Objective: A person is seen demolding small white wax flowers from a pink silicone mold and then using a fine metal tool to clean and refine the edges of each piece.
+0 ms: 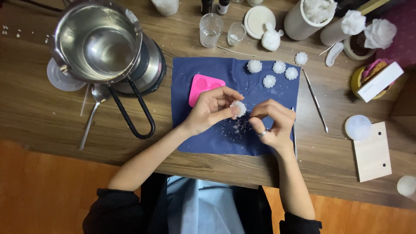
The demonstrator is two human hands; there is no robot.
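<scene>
Head view: both hands' fingers pinch a white wax flower (238, 107), left hand (211, 109), right hand (272, 122).

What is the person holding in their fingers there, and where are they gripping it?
A small white flower-shaped piece, pinched at its side by the left hand; the right hand fingertips touch its other edge.

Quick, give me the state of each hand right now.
Left hand: closed, holding the small white wax flower in its fingers.
Right hand: fingers pinched at the flower's edge, over the blue cloth.
</scene>
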